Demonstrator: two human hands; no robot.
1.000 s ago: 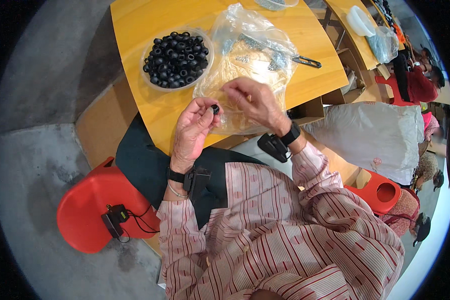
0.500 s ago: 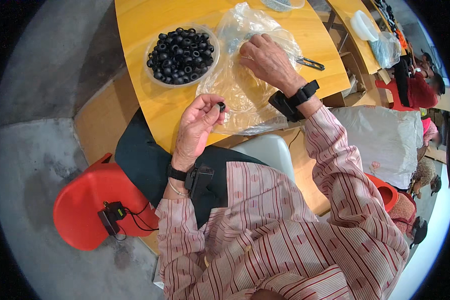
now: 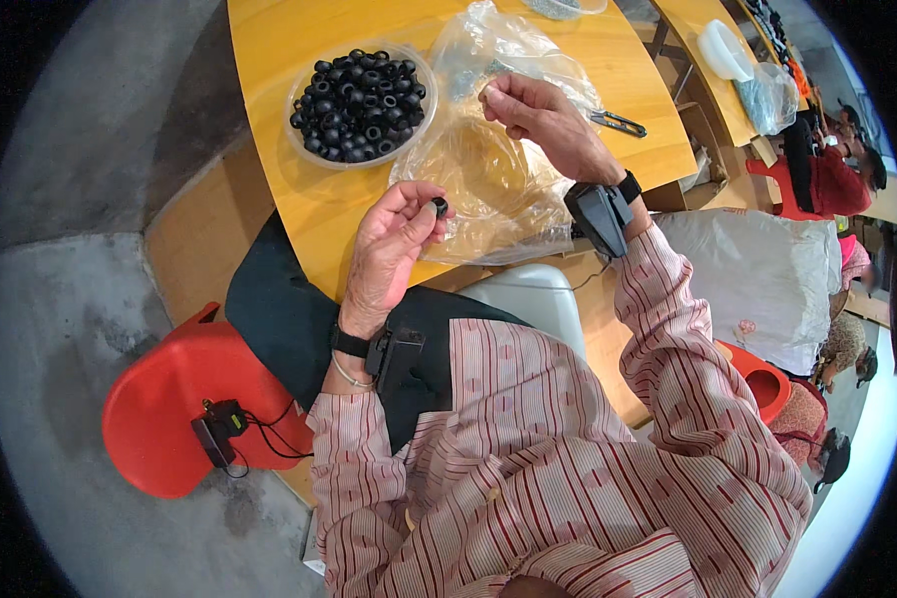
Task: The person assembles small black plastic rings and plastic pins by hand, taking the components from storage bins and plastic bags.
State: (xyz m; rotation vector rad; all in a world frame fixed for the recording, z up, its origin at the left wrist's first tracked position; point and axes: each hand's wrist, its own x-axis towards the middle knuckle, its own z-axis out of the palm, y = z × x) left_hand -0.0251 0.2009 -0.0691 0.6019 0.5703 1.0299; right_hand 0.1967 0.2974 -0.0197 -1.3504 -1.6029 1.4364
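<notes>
My left hand (image 3: 394,249) pinches a small black ring-shaped part (image 3: 440,207) between thumb and fingertips, just above the near edge of the yellow table (image 3: 289,40). My right hand (image 3: 533,112) is raised over a crumpled clear plastic bag (image 3: 488,169), fingers pinched together on something small and pale that I cannot make out. A clear round bowl (image 3: 361,100) heaped with several black ring parts stands on the table, left of the bag.
A dark metal tool (image 3: 618,124) lies on the table right of my right hand. A red plastic stool (image 3: 179,399) with a small black device stands at lower left. A large white sack (image 3: 757,269) and seated people are at the right.
My right hand left the left hand, reached up into the plastic bag, and now lifts back with fingers pinched. The left hand keeps holding the black ring in place.
</notes>
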